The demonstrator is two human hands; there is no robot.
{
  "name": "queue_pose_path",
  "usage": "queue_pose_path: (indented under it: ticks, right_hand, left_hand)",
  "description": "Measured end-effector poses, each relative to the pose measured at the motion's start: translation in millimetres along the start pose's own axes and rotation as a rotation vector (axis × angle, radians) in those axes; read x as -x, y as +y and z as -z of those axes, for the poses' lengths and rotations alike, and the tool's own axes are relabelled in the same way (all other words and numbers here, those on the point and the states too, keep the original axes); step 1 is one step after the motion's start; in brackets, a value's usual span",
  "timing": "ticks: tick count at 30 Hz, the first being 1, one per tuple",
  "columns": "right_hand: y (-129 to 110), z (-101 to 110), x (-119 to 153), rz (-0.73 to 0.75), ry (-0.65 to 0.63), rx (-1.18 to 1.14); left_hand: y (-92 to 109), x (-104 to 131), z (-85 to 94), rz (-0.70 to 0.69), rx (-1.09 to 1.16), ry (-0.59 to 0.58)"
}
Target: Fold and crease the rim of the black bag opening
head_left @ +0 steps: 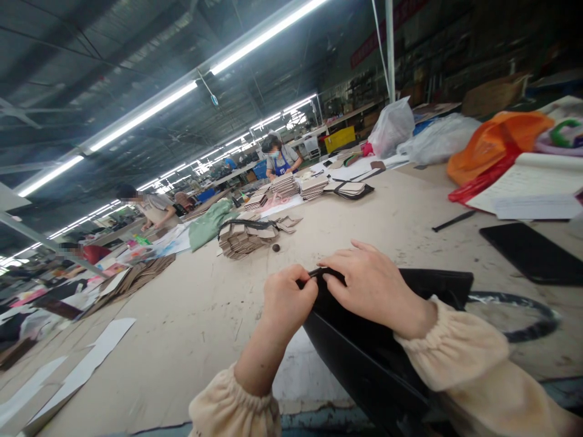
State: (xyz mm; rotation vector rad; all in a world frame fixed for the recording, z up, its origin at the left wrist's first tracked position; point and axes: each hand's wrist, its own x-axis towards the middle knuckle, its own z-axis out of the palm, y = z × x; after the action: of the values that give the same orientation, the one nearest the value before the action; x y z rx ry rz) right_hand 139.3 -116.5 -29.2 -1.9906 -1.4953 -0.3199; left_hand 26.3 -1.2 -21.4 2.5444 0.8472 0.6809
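Both hands are being occupied at one spot. I am seeing the bare left hand curling its fingers and pinching the far top edge of a black, smooth, leather-like bag. The bare right hand is gripping the same edge just beside it, its thumb bending toward the left thumb. Cream sleeves with gathered cuffs are covering both forearms.

The bag is sitting at the near side of the beige, scuffed table, right of centre; its underside I am not making out. A dark loop in clear plastic wrapping is lying at its right.

Farther right, I am noting a flat black rectangular slab, a thin dark rod, white papers and an orange plastic bag. Beyond the hands, a small dark round piece is resting near a brown layered stack, with a crumpled green cloth lying behind that stack to the left. Farther out, a co-worker in a blue apron is leaning over pale stacked pieces.
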Motion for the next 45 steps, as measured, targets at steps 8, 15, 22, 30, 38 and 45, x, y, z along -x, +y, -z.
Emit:
queue_pose_path:
  ticks: [8,15,22,30,38,45]
  right_hand:
    - [7.5,2.1,-2.1,0.066,0.018,-0.041]
    - [16.6,5.1,-1.7,0.293,0.002,-0.005]
    - [21.3,4.9,-0.2,0.353,-0.024,0.009]
    - [23.3,10.3,4.1,0.31,-0.047,-0.1]
    - [28.7,10.0,3.9,0.299,-0.008,-0.097]
    - [30.6,4.9,2.0,0.332,-0.006,-0.022]
  left_hand:
    - [-0.2,0.5,-0.2,-0.001,0.009,-0.004]
    - [-3.1,-0.3,-1.4,0.0,0.005,0.011]
    - [-3.6,-1.2,-2.7,0.011,0.012,0.014]
    - [-4.3,-0.1,-2.7,0.006,0.032,0.007]
    - [-7.2,3.5,-2.5,-0.095,0.244,0.01]
    - [-8.0,2.3,-2.9,-0.171,0.262,0.048]
